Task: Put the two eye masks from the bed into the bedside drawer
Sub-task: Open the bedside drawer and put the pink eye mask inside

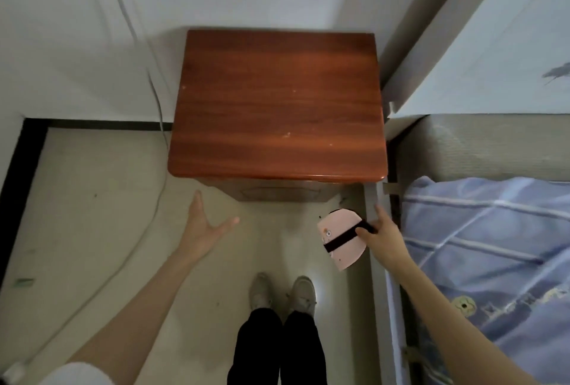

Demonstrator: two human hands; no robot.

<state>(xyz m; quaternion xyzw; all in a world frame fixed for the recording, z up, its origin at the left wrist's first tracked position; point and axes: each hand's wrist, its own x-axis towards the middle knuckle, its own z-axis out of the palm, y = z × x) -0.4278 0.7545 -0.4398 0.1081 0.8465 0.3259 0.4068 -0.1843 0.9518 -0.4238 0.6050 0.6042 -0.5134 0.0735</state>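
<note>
My right hand (381, 238) is shut on a pink eye mask (339, 238) with a black strap, held over the floor just left of the bed frame. It may be two masks stacked; I cannot tell. A red-brown wooden bedside cabinet (277, 103) stands ahead, seen from above. Its drawer front (277, 191) shows below the top edge and is closed. My left hand (203, 227) hovers open, fingers spread, over the floor at the cabinet's front left corner, apart from the drawer.
The bed with a blue checked cover (493, 245) runs along the right, its grey frame rail (377, 261) beside my right arm. A white cable (154, 199) trails down the wall and across the floor at left. My feet (282, 293) stand before the cabinet.
</note>
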